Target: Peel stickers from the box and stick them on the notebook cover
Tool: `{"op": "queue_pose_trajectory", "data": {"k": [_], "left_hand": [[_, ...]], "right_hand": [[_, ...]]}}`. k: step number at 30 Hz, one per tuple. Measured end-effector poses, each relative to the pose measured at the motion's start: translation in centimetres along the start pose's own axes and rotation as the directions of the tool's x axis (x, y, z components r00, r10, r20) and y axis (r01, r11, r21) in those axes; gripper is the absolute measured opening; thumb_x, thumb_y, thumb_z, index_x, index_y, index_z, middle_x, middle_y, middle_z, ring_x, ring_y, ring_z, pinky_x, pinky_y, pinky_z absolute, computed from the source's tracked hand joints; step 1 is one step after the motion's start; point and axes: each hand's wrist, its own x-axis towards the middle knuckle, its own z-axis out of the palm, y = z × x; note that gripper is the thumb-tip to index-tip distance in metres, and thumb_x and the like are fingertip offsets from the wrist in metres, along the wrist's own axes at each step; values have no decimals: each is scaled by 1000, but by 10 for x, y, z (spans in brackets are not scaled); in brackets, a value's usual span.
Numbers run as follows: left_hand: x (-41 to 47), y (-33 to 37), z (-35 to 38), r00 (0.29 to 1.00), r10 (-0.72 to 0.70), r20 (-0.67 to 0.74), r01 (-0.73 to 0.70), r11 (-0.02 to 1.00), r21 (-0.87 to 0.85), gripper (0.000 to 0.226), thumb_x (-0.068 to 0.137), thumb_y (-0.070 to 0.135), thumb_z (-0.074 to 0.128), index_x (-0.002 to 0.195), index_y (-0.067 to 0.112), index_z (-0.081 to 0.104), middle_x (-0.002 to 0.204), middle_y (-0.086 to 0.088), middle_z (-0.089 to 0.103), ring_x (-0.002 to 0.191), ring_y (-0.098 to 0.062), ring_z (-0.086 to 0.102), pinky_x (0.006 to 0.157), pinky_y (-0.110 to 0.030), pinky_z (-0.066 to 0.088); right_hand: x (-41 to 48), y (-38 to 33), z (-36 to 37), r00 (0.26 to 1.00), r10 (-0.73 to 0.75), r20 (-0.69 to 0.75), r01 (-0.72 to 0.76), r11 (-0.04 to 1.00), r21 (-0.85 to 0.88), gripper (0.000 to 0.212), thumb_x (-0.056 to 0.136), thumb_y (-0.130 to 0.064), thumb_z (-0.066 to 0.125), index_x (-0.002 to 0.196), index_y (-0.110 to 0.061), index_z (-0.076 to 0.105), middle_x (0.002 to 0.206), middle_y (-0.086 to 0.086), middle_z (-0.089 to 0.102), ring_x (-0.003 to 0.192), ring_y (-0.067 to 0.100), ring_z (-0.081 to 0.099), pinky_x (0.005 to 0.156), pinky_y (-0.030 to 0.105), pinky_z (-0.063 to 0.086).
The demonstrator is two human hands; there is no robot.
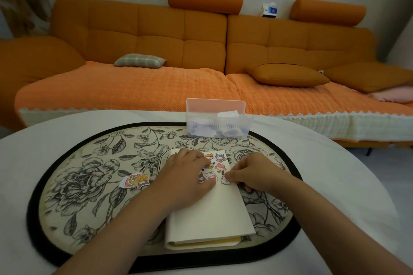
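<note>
1. Orange sofa (134,35) behind; on the white table (335,174), a floral mat (89,185) bears my notebook (212,212). Its long axis runs from me toward the box (219,125), with the far end tipped slightly left.
2. My left hand (187,176) lies flat on the cover's far half, fingers straight, beside the stickers (218,164).
3. My right hand (252,174), fingers curled, pinches a white sticker (224,181) at the cover's right edge.
4. One loose sticker (136,181) lies on the mat, left of my left hand.

Notebook (210,214): cream cover, yellow page edges, multicoloured cartoon stickers (213,168). Loose sticker (135,181): pink, yellow, purple. Mat (89,176): beige, black-grey floral print, black border. Worktop (335,174): white. Box (218,121): clear, pale pink lid. Sofa (138,35): orange; seat cover (125,89) lighter orange, cream zigzag trim. Small pillow (139,60): grey-green plaid.
</note>
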Motion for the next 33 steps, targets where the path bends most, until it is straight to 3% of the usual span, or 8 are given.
{"op": "queue_pose_trajectory", "data": {"k": [7,12,18,20,23,26,29,33], "left_hand": [[-2,1,3,995,63,-78,-60,997,41,50,95,55,46,140,33,46,144,17,41,136,-9,28,112,-31,22],[-4,6,1,982,155,-112,-158,987,-12,37,95,43,54,130,32,52,130,17,50,125,-8,37,101,-24,28],[-9,8,-2,983,170,-70,-171,985,-17,34,96,42,53,129,35,53,128,18,50,124,-7,38,100,-23,28],[-11,9,-2,984,177,-29,-177,984,-8,38,97,43,49,134,37,52,128,17,48,125,-7,36,103,-27,29],[-14,11,-2,983,180,24,-181,983,45,42,100,42,40,141,41,47,130,14,42,126,-9,31,105,-29,26],[-15,16,-3,985,155,69,-161,982,102,48,99,42,29,147,40,38,136,11,37,129,-13,27,108,-34,26],[-15,20,-1,986,146,76,-158,973,169,69,88,48,7,151,37,34,140,8,36,132,-16,28,110,-38,28],[-18,24,3,985,148,84,-162,966,202,75,85,51,4,153,32,28,146,5,31,136,-18,25,112,-39,26]], "right_hand": [[4,-2,5,999,-12,-38,8,994,-106,21,84,-39,77,75,-19,76,55,-3,63,46,7,53,58,23,50],[7,-3,8,989,-66,-132,18,940,-341,24,76,-53,78,74,-30,72,69,-10,71,68,7,64,74,33,58],[-8,1,13,937,-194,-291,33,877,-480,52,75,-63,73,117,-40,53,97,-14,66,92,9,62,71,28,47],[-15,3,14,925,-264,-273,118,884,-453,41,81,-57,71,115,-39,55,97,-15,64,88,5,59,71,27,47],[-27,7,17,897,-403,-180,253,803,-539,26,93,-50,60,116,-39,61,110,-16,61,93,3,57,73,24,47],[-34,15,20,888,-450,-94,309,736,-602,35,100,-48,48,132,-37,58,123,-16,54,106,8,56,75,26,44],[-40,23,23,876,-481,-32,337,659,-672,42,104,-45,37,142,-35,50,133,-13,47,120,11,48,76,26,40],[-47,25,27,869,-494,-23,337,626,-703,44,105,-42,32,146,-29,45,142,-9,41,126,14,41,82,29,44]]}}
